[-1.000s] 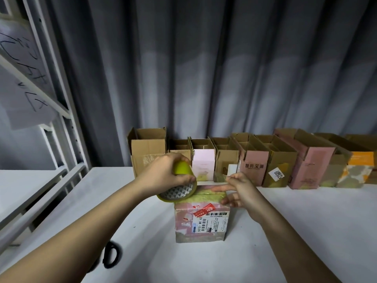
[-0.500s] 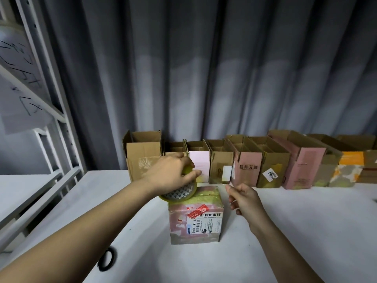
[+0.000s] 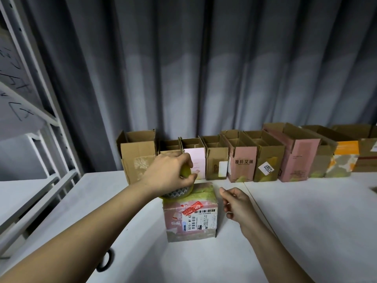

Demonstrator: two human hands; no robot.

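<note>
A small closed pink cardboard box [image 3: 191, 219] with a shipping label stands on the white table in front of me. My left hand [image 3: 167, 175] grips a yellow-green tape dispenser [image 3: 179, 192] with a triangle-patterned roll, held against the box's top left edge. Yellowish tape covers part of the box top. My right hand [image 3: 236, 203] hovers just to the right of the box with its fingers curled, apart from the box; nothing shows in it.
A row of several open cardboard boxes [image 3: 242, 156] lines the back of the white table [image 3: 306, 221] against a grey curtain. Black scissors [image 3: 105, 261] lie at the near left. A white metal shelf rack [image 3: 40, 139] stands on the left.
My right hand has left the box top and drawn back to the right, its fingers curling. My left hand keeps the tape dispenser on the box's top left.
</note>
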